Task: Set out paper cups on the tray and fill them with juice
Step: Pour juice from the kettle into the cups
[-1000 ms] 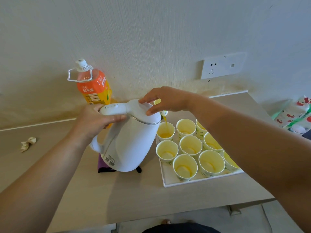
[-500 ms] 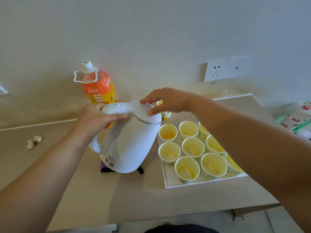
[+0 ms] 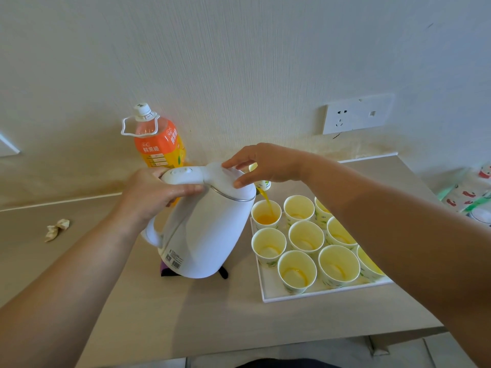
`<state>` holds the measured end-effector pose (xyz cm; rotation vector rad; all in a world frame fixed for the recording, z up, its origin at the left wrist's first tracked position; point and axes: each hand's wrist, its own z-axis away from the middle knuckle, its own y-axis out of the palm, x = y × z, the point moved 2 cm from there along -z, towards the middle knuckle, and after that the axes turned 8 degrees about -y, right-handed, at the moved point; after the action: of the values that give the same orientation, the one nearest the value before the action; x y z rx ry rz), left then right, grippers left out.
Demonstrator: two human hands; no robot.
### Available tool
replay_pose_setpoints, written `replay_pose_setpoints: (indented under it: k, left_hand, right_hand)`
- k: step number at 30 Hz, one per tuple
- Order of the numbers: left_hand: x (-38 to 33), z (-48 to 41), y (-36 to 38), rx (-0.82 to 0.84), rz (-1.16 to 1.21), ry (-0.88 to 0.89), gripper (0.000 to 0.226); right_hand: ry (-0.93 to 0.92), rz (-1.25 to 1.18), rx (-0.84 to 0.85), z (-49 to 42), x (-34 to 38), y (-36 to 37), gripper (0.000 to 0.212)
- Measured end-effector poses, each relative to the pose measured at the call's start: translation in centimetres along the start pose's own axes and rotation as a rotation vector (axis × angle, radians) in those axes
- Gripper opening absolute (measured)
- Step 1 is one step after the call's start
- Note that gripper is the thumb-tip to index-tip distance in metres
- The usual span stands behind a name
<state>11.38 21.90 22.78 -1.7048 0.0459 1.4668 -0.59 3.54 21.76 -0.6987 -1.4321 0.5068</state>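
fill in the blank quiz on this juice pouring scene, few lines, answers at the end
The left hand grips the white kettle's ____.
The right hand presses the kettle's ____.
Juice streams into the cup at the tray's far-____ corner.
The bottle behind the kettle wears an ____ label.
Missing: handle; lid; left; orange.
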Motion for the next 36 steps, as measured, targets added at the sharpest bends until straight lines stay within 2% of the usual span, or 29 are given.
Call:
replay_pose_setpoints:
  k: [28,36]
  left_hand:
    - [0.4,-0.5,-1.1,0.01,-0.024,0.019,0.023]
    - [0.5,-1.0,-1.4,0.006,-0.036,0.03,0.026]
  right_hand:
    - [0.019,0.032,-0.002,0.2,1.0,0.5,0.051]
    - [0.013,0.107,0.0,0.3,1.6,0.4,0.052]
